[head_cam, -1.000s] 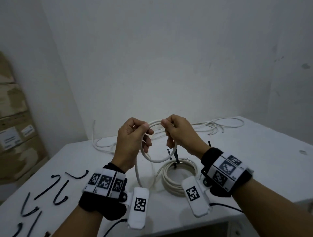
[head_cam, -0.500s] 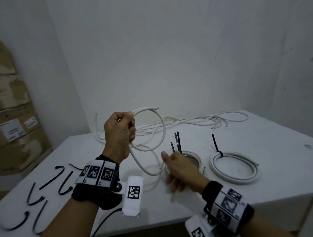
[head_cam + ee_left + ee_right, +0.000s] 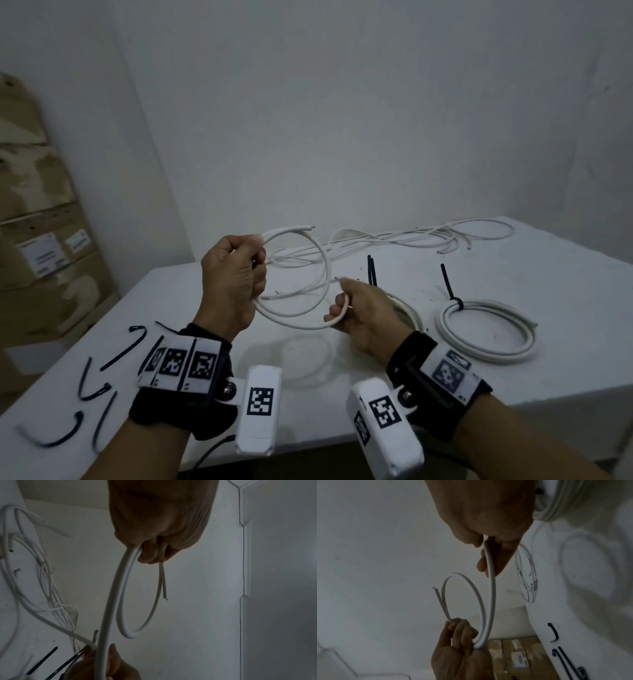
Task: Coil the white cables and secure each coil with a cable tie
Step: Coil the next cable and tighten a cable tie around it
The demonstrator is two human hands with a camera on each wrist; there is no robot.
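A first loop of white cable point(image 3: 310, 274) is held up above the table point(image 3: 565, 274), so coiling appears only just begun. The loop's top and the cut end are gripped in the left hand point(image 3: 233, 281), fingers curled tight; the trailing run is pinched in the right hand point(image 3: 363, 315) lower down. A tied coil point(image 3: 486, 332) lies to the right, loose cables point(image 3: 445, 236) behind, spare ties point(image 3: 85, 387) to the left. Next, the run would probably need carrying up to the left hand.

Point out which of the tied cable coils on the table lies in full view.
The coil on the right, with one black tie standing up from its far edge. The other tied coil sits partly hidden behind the right hand.
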